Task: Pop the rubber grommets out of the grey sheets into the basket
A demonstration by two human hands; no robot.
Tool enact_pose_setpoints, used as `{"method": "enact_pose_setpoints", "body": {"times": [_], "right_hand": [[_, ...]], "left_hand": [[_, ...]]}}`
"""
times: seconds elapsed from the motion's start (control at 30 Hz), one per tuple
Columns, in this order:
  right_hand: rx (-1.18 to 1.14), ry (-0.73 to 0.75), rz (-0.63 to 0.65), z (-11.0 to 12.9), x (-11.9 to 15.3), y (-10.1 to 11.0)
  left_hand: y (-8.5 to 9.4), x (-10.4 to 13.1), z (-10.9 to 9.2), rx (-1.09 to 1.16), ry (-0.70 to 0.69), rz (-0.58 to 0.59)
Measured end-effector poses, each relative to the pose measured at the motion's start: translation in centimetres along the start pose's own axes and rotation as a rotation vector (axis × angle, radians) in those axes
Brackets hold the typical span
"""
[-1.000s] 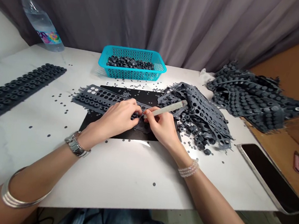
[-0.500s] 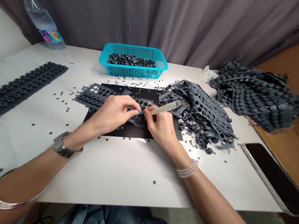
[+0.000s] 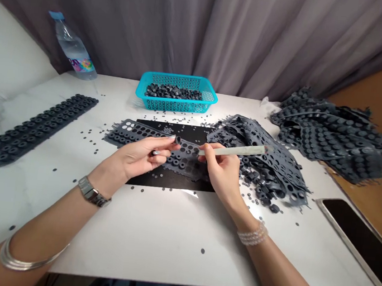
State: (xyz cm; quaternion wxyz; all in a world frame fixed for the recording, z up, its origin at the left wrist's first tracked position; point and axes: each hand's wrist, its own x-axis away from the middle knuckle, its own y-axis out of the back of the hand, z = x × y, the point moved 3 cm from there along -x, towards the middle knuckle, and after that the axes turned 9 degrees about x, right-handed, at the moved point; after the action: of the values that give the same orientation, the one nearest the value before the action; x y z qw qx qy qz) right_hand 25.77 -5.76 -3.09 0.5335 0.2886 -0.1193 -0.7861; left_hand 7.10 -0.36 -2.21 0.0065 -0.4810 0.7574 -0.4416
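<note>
Between thumb and fingertips, my left hand (image 3: 143, 156) pinches a small black rubber ring (image 3: 177, 140), raised above a dark rubber sheet (image 3: 188, 165). Another dark piece shows by its curled fingers. My right hand (image 3: 224, 169) grips a pale, pen-like tool (image 3: 234, 150), its handle pointing right and its front end near the sheet. The sheet has round holes in some rows and ring-shaped parts still standing in others. It lies on a black mat (image 3: 163, 178), partly covered by my hands.
Behind the mat stands a turquoise basket (image 3: 176, 106) of small black parts. A heap of punched sheets (image 3: 262, 146) and loose rings (image 3: 266, 192) lies right, a phone (image 3: 355, 237) farther right. On the left are a ring-studded strip (image 3: 35, 129) and a water bottle (image 3: 74, 51). Small discs are scattered around.
My left hand has lifted away from the sheet with a black rubber ring in its fingers. My right hand has moved slightly right, the tool now more level. The view has tilted up.
</note>
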Motion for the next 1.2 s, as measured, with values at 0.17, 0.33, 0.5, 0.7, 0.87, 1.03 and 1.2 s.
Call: {"method": "enact_pose_setpoints", "body": {"times": [0.17,0.33,0.5,0.7,0.87,1.03,1.2], "right_hand": [[0.026,0.001,0.007,0.1,0.2,-0.1],[0.027,-0.003,0.02,0.0,0.2,-0.2],[0.003,-0.008,0.044,0.0,0.2,-0.3],[0.03,0.006,0.189,0.2,0.5,-0.7],[0.082,0.053,0.271,0.3,0.7,-0.9],[0.11,0.098,0.254,0.3,0.7,-0.9],[0.135,0.125,0.244,0.4,0.7,-0.9]], "left_hand": [[-0.1,0.2,0.1,0.07,-0.016,-0.008],[-0.6,0.4,0.2,0.139,-0.014,-0.014],[-0.8,0.7,0.1,0.176,-0.054,-0.105],[-0.4,0.5,-0.2,0.191,-0.021,-0.057],[-0.9,0.8,0.0,-0.656,-0.243,-0.075],[-2.5,1.4,1.3,-1.534,-0.507,-0.057],[-2.5,1.1,2.2,-1.678,-0.557,-0.053]]}}
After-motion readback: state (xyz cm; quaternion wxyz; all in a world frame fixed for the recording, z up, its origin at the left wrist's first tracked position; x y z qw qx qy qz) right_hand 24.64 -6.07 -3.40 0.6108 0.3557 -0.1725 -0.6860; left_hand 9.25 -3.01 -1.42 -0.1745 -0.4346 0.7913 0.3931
